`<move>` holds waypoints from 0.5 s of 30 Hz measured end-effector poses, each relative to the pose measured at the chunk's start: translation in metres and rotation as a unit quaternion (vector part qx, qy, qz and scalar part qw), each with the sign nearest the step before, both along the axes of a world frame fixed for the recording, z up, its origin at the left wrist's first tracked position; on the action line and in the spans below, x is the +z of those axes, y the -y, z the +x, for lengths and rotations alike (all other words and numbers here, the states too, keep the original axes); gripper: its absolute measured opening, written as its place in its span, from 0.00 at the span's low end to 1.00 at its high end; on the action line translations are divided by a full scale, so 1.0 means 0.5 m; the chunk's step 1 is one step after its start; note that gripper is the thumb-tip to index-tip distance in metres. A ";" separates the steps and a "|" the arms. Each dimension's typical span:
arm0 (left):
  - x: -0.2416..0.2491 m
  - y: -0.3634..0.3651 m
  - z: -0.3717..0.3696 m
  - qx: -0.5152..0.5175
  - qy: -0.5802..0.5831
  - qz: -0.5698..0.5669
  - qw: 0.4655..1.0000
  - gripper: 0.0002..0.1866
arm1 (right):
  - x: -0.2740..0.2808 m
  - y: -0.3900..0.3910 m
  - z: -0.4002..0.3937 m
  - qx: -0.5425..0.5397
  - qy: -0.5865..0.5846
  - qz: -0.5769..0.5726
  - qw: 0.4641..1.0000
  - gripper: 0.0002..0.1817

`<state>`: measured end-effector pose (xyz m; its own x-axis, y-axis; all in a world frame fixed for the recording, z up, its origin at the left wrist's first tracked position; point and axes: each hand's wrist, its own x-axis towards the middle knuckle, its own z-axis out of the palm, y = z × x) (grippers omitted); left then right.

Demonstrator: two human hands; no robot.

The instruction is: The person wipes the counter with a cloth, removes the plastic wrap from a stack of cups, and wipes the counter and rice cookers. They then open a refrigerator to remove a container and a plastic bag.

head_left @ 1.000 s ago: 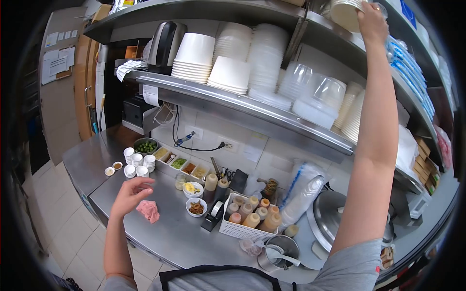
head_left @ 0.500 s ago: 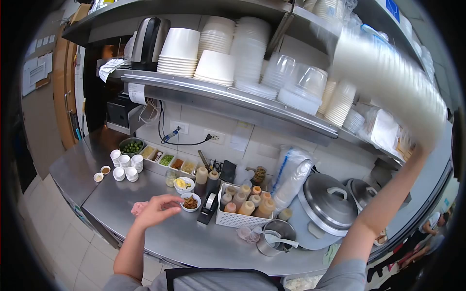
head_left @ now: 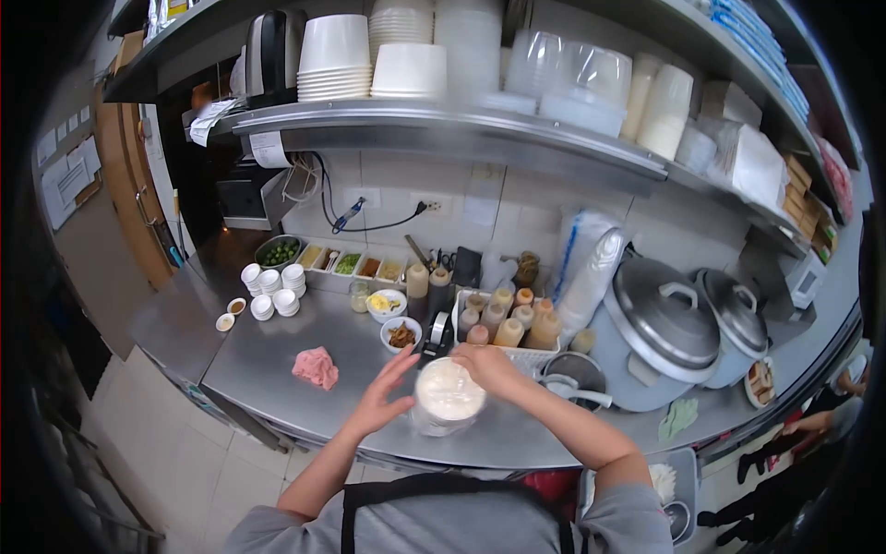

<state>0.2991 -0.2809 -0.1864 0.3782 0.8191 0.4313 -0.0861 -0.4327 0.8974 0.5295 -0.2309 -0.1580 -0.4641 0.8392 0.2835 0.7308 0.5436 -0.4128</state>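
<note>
A plastic-wrapped stack of white containers (head_left: pixel 448 395) is at the counter's front edge, its round end facing up at me. My right hand (head_left: pixel 486 367) is closed at its far right rim, the fingertips partly hidden. On the other side, my left hand (head_left: pixel 381 399) is open with fingers spread, close beside the wrap. Just beyond are a white bowl of brown food (head_left: pixel 401 334), a bowl with yellow food (head_left: pixel 386 304) and a black tape dispenser (head_left: pixel 437 334).
A white basket of sauce bottles (head_left: pixel 506 331) stands behind my right hand. To the right are a metal pot (head_left: pixel 574 371) and a large lidded cooker (head_left: pixel 666 314). A pink cloth (head_left: pixel 315 367) and small white cups (head_left: pixel 273 286) lie left. A loaded shelf (head_left: pixel 443 120) overhangs the counter.
My right hand has brought the wrapped stack down from the upper right shelf area to the counter front. My left hand has moved right to beside it. The view has shifted.
</note>
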 end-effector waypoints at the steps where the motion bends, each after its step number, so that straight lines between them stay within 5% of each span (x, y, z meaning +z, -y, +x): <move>1: -0.011 0.001 0.005 0.013 -0.029 0.044 0.998 0.32 | -0.026 0.001 -0.018 -0.015 -0.059 -0.049 0.997 0.12; 4: -0.030 -0.004 0.012 0.166 -0.250 0.172 0.938 0.33 | -0.010 0.012 -0.027 0.117 -0.159 -0.081 0.977 0.29; 5: -0.033 -0.005 0.013 0.167 -0.259 0.158 0.938 0.33 | 0.002 0.016 -0.018 0.143 -0.103 -0.122 0.977 0.35; 7: -0.031 -0.015 0.014 0.138 -0.194 0.103 0.966 0.34 | 0.007 0.027 -0.008 0.070 0.041 -0.097 0.992 0.26; 9: -0.034 -0.022 0.014 0.136 -0.194 0.107 0.965 0.34 | 0.013 0.026 -0.011 0.013 0.067 -0.070 0.995 0.14; 10: -0.029 -0.024 0.016 0.141 -0.208 0.101 0.963 0.35 | -0.023 0.003 -0.005 0.018 0.060 0.072 0.995 0.06; 12: -0.005 -0.033 0.021 0.149 -0.220 0.126 0.956 0.37 | 0.048 0.019 -0.023 0.042 0.033 0.188 0.981 0.05; 15: 0.028 -0.056 0.037 0.197 -0.237 0.176 0.935 0.42 | 0.093 0.010 -0.040 0.034 0.027 0.202 0.978 0.03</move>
<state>0.3177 -0.2529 -0.1726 0.2940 0.7741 0.5606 0.5132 -0.6227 0.5906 0.5097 -0.2359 -0.1113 -0.5381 0.6306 0.5593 0.7026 0.7021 -0.1158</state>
